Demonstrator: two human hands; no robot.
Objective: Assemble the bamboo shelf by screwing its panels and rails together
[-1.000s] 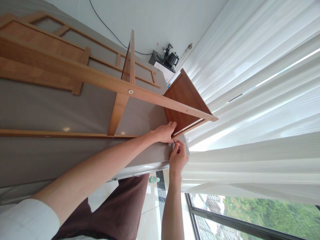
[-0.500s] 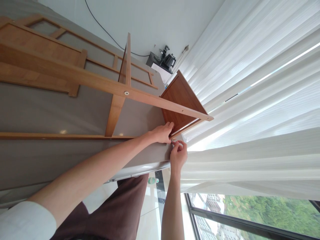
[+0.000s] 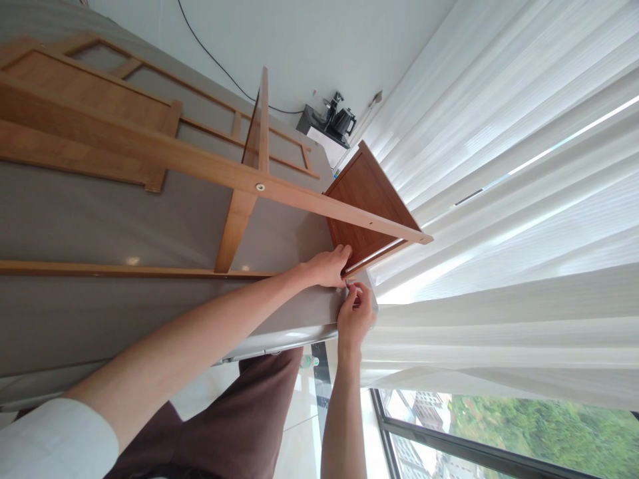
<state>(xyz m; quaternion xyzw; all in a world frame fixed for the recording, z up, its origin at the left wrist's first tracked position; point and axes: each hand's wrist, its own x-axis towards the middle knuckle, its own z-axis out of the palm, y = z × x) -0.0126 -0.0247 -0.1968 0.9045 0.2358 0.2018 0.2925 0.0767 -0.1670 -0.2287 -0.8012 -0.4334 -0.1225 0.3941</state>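
Note:
A partly assembled wooden shelf frame [image 3: 299, 199] stands on its side, with a brown shelf panel [image 3: 367, 199] set between its rails at the right end. My left hand [image 3: 329, 266] is closed around the corner where this panel meets the lower rail [image 3: 150, 269]; its thumb rests against the panel. Just below that corner, my right hand [image 3: 356, 313] pinches a small, thin, dark metal piece [image 3: 346, 283] against the rail's end. Its exact kind is too small to tell. A second panel [image 3: 257, 126] and a crosspiece [image 3: 233, 229] join the frame further left.
Several loose wooden panels and frames [image 3: 104, 86] lie on the grey surface [image 3: 284, 319] to the left. A kettle [image 3: 343, 123] stands on a small cabinet by the wall. White curtains [image 3: 499, 199] hang close on the right. A bottle [image 3: 308, 361] is on the floor.
The whole view has shifted slightly, so everything appears a little further right. My right hand has turned a little at the corner; my left hand keeps its hold.

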